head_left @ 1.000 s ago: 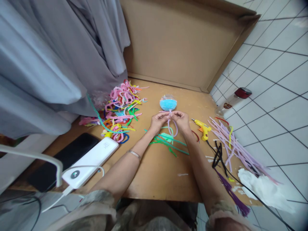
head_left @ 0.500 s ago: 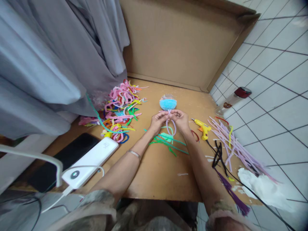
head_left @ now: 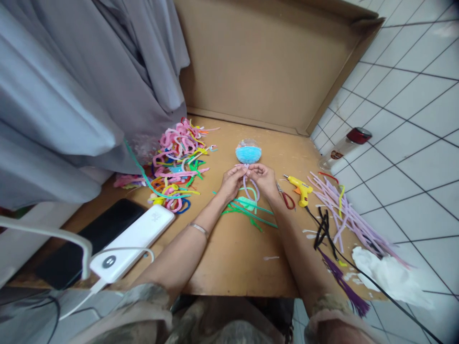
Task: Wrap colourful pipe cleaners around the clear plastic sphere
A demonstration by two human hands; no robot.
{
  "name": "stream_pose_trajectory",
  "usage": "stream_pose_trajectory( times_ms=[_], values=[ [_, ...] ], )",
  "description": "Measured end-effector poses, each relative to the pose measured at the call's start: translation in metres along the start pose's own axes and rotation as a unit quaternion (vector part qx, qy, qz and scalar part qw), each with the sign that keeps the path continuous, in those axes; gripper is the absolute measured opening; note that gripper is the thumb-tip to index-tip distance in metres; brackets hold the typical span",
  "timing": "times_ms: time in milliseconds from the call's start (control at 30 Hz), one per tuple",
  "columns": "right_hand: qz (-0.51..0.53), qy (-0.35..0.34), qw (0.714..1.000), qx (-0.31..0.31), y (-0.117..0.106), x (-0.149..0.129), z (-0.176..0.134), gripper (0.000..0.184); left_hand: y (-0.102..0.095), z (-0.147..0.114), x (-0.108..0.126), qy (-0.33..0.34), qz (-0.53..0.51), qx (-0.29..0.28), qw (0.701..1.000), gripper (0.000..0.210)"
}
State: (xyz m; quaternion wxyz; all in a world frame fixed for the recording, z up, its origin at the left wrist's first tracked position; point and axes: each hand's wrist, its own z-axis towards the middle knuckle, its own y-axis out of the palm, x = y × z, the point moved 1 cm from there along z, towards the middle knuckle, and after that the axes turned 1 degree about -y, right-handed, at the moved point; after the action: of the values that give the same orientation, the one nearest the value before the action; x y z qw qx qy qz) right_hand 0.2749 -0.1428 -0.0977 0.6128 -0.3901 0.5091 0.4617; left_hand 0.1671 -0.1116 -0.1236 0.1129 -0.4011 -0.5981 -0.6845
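Note:
Between my two hands is a lilac pipe cleaner, its loop hanging below the fingers. My left hand pinches it from the left, and my right hand pinches it from the right, fingertips nearly touching. Just beyond the fingertips sits a round clear piece with a light blue fuzzy band. Under and in front of the hands lie green pipe cleaners and a pale mint-green piece. Red-handled scissors rest beside my right wrist.
A tangled heap of colourful pipe cleaners lies left, near a white power bank and a black phone. To the right are a yellow glue gun with its cord, lilac pipe cleaners, a purple tassel and a bottle.
The view has shifted slightly, and more of the scissors shows beside my right wrist. Both hands still pinch the lilac pipe cleaner, with its loop turned a little.

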Motion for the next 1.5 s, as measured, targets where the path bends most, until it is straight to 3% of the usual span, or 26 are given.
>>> stream_pose_trajectory(
  times_ms=[100,167,233,300,367,400,467,567,733,833,867,933,1000,1033,1100,1200,1367,1500],
  values=[
    [-0.093,-0.002,0.996,-0.005,-0.009,-0.01,-0.001,0.028,-0.002,0.002,0.003,-0.011,-0.016,0.028,0.999,0.035],
    [-0.237,-0.014,0.971,0.015,-0.021,-0.023,-0.006,0.023,-0.004,0.003,0.006,-0.017,-0.023,0.056,0.998,0.032],
    [-0.43,0.005,0.902,0.036,-0.036,-0.038,-0.014,0.025,-0.006,0.005,0.008,-0.018,-0.027,0.074,0.997,0.03],
    [-0.599,0.085,0.795,0.046,-0.049,-0.05,-0.026,0.03,-0.007,0.006,0.009,-0.017,-0.026,0.078,0.996,0.03],
    [-0.695,0.169,0.699,0.006,-0.057,-0.056,-0.04,0.033,-0.007,0.006,0.009,-0.021,-0.021,0.076,0.997,0.029],
    [-0.718,0.191,0.669,-0.021,-0.06,-0.057,-0.045,0.035,-0.007,0.006,0.009,-0.025,-0.02,0.072,0.997,0.029],
    [-0.738,0.209,0.639,-0.062,-0.061,-0.057,-0.054,0.037,-0.006,0.006,0.008,-0.031,-0.021,0.062,0.997,0.029],
    [-0.741,0.208,0.633,-0.082,-0.061,-0.055,-0.057,0.035,-0.004,0.006,0.008,-0.035,-0.022,0.042,0.998,0.029],
    [-0.743,0.187,0.634,-0.103,-0.062,-0.05,-0.052,0.034,-0.005,0.006,0.009,-0.03,-0.017,0.01,0.999,0.035],
    [-0.725,0.17,0.662,-0.088,-0.067,-0.042,-0.052,0.029,-0.006,0.007,0.008,-0.027,-0.011,-0.009,1.0,0.039],
    [-0.703,0.159,0.69,-0.067,-0.068,-0.039,-0.051,0.026,-0.006,0.007,0.008,-0.026,-0.009,-0.012,1.0,0.039],
    [-0.607,0.13,0.784,0.015,-0.072,-0.034,-0.049,0.024,-0.006,0.008,0.007,-0.026,-0.004,-0.015,1.0,0.04],
    [-0.423,0.086,0.896,0.105,-0.073,-0.032,-0.043,0.035,-0.005,0.008,0.007,-0.031,-0.001,-0.019,0.999,0.04],
    [-0.316,0.063,0.938,0.128,-0.072,-0.031,-0.04,0.042,-0.004,0.008,0.007,-0.034,0.0,-0.023,0.999,0.04],
    [-0.144,0.034,0.982,0.118,-0.066,-0.031,-0.034,0.054,-0.003,0.007,0.008,-0.038,-0.001,-0.032,0.999,0.04],
    [-0.071,0.05,0.995,0.058,-0.053,-0.032,-0.031,0.059,-0.002,0.006,0.01,-0.041,0.002,-0.038,0.998,0.038],
    [-0.114,0.071,0.991,-0.008,-0.042,-0.028,-0.045,0.058,0.0,0.003,0.011,-0.048,0.023,-0.073,0.996,0.04],
    [-0.091,0.095,0.991,-0.027,-0.044,-0.022,-0.054,0.063,0.003,-0.001,0.008,-0.046,0.071,-0.12,0.989,0.043]
  ],
)
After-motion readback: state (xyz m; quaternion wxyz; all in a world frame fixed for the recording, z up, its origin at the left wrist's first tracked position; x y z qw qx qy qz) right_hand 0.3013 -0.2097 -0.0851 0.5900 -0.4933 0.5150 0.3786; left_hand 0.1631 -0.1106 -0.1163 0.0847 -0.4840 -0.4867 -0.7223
